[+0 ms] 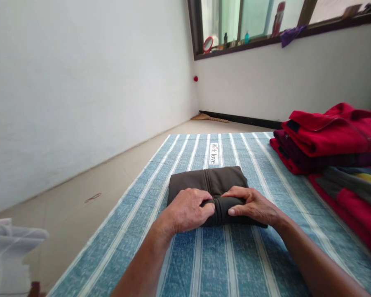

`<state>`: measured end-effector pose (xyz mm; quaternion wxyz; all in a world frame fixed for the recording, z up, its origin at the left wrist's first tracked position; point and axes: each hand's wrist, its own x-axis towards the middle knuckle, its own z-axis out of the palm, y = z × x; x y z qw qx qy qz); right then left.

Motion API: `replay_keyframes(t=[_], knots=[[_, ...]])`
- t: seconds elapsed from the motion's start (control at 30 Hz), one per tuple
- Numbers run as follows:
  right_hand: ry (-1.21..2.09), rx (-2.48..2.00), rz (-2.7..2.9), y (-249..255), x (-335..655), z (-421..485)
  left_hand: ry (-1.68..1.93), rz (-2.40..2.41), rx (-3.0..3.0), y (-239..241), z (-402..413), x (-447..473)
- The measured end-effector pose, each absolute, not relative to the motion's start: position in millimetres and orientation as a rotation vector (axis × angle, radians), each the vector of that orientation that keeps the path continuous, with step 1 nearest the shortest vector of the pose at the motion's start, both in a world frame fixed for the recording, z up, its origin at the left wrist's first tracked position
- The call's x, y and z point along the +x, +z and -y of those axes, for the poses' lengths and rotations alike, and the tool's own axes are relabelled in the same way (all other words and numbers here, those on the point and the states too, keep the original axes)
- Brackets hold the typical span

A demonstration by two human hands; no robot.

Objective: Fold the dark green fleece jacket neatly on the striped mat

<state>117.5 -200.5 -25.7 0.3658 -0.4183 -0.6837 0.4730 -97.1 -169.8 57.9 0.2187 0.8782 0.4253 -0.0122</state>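
A dark brown folded garment [208, 181] lies in the middle of a blue and white striped cloth [222, 255] spread on the floor. My left hand [185, 210] and my right hand [253, 204] both rest on the garment's near edge. Their fingers pinch the bunched fabric between them at the centre. The far half of the garment lies flat with a seam running down its middle.
A stack of folded red, maroon, grey and yellow clothes [334, 142] sits at the right on the striped cloth. A white wall and bare floor lie to the left. A white object [9, 255] is at the bottom left. Bottles stand on the windowsill [266, 39].
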Motion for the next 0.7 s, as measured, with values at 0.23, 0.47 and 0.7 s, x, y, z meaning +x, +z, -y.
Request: replay_keyframes(t=[0.23, 0.47, 0.7], knots=[[1.209, -1.074, 1.762, -25.7, 117.6, 200.5, -0.047, -1.148, 2.43, 60.1, 168.6, -97.4], [1.215, -1.094, 1.758, -25.1, 117.9, 200.4, 0.0, -1.141, 2.401, 57.3, 166.0, -100.3], [1.216, -1.094, 1.748, -25.2, 117.3, 200.6, -0.011, -1.167, 2.393, 57.1, 166.9, -96.4]])
